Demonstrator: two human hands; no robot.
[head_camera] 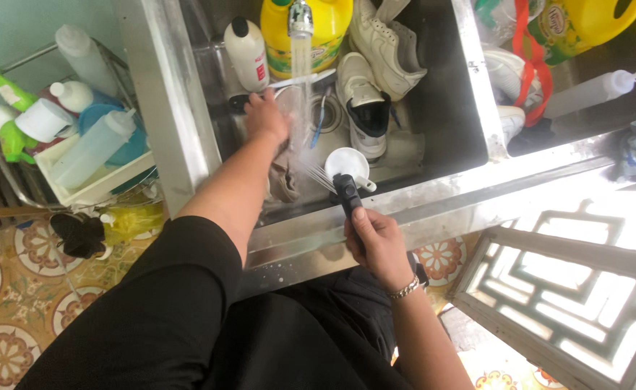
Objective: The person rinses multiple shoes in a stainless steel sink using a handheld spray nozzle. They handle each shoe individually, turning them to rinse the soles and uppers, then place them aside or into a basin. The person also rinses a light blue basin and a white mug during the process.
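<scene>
gripping a black-handled spray brush [346, 189] in the right hand [376, 242], fingers closed round the handle, thumb lying along its top; holding the handle's long axis pointing up and away from the body, over the steel sink [444, 115], with the bristle end and a fan of water jets aiming left toward the other hand. pressing the left hand [265, 115] down on a wet greyish shoe or cloth [283, 177] inside the basin, fingers curled over its top; hard telling how firmly closed, with running water blurring the view. lying left of and just beyond the brush head, that wet item, so sitting nearer the left hand, which is touching it.

counting from largest down: one sink with one tap [301, 20] streaming; two large yellow jugs [311, 32], the second [585, 22] off right; two white sneakers [365, 105] in the basin, others partly hidden to the right; one white bottle with a black cap [246, 52]; one white cup [348, 163] just beside the brush head; one toothbrush-like stick [320, 123] by the drain.
</scene>
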